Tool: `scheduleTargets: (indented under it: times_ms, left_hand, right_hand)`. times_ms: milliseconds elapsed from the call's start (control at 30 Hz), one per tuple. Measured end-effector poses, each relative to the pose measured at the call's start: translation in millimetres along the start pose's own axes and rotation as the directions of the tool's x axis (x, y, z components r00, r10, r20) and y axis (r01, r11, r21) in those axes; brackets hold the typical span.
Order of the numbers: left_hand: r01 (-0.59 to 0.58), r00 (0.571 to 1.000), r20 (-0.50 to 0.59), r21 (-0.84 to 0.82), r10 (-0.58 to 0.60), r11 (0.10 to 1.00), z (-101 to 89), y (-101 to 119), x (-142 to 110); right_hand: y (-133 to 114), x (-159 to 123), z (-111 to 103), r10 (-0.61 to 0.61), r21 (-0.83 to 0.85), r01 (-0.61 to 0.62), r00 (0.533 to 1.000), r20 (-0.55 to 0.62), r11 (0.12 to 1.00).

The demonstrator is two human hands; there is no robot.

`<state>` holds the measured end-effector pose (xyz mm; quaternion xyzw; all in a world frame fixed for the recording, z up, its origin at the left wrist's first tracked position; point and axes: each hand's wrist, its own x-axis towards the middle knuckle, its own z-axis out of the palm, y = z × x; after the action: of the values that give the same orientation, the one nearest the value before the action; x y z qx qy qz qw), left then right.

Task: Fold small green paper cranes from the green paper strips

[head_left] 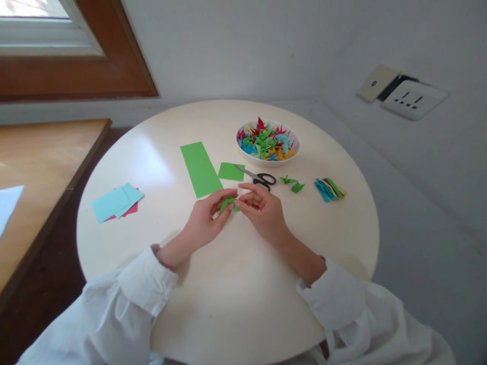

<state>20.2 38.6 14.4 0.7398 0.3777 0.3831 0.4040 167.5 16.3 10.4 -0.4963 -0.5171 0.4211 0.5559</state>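
Between my two hands is a small folded green paper crane (227, 204), pinched above the middle of the round table. My left hand (207, 215) grips its left side between thumb and fingers. From the right, the thumb and finger of my right hand (264, 210) close on its other end; the fingertips partly cover it. Just beyond my hands lie a long green paper strip (201, 170), a green paper square (230, 172) and scissors (261, 177) with black handles, whose blade tip rests over the square. Two green folded cranes (298, 187) sit right of the scissors.
A white bowl (268, 163) full of colourful paper cranes stands at the back of the white table (213, 304). Light blue and red paper sheets (114, 203) lie at the left. Folded colourful strips (329, 189) are at the right. A wooden surface (49, 157) stands further left.
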Motion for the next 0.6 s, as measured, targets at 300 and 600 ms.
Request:
scheduleTargets:
  times_ms: [300,600]
  left_hand:
    - [0.141,0.979,-0.129,-0.126,-0.157,0.982,-2.0,-1.5,6.9]
    - [0.209,0.968,-0.091,-0.232,-0.235,0.950,-2.3,2.9,8.7]
  right_hand:
    - [-4.4,-0.1,-1.9,-0.100,-0.192,0.091,0.994,-0.034,0.977]
    - [-5.0,-1.3,-1.1,-0.156,-0.307,0.146,0.988,-0.007,0.940]
